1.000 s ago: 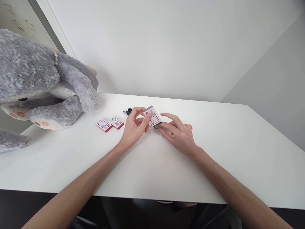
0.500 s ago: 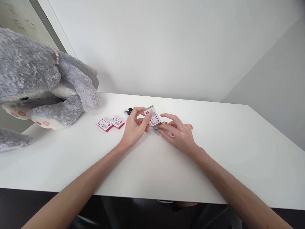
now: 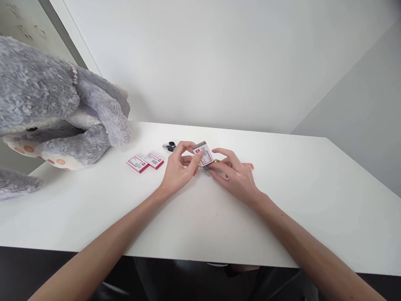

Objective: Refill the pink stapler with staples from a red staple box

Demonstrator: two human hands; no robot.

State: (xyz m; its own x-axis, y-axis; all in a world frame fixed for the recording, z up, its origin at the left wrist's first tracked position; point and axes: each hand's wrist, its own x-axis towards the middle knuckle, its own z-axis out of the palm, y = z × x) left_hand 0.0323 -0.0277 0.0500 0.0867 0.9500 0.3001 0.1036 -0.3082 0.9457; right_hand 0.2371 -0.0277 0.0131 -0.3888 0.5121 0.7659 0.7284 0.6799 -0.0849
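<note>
My left hand (image 3: pixel 181 167) pinches a small white-and-red staple box (image 3: pixel 205 153), thumb on its printed face and fingers behind. The box is tilted, its lower end toward my right hand (image 3: pixel 236 175). At that end, my right fingertips close on a small grey metallic piece (image 3: pixel 206 167) that looks like a strip of staples. Its far part is hidden by the fingers. Behind the right fingers a gold-coloured thing (image 3: pixel 217 161) partly shows; its kind is unclear.
Two more red-and-white boxes (image 3: pixel 138 164) lie to the left, touching or overlapping. A black staple remover (image 3: pixel 169 146) is behind my left hand. An orange-pink object (image 3: pixel 249 166) sticks out beyond my right hand. A large grey plush toy (image 3: pixel 90 125) occupies the table's left end.
The staple box in my left hand has shifted slightly right and down, its lower end still beside my right fingertips. My right hand has hardly moved.
</note>
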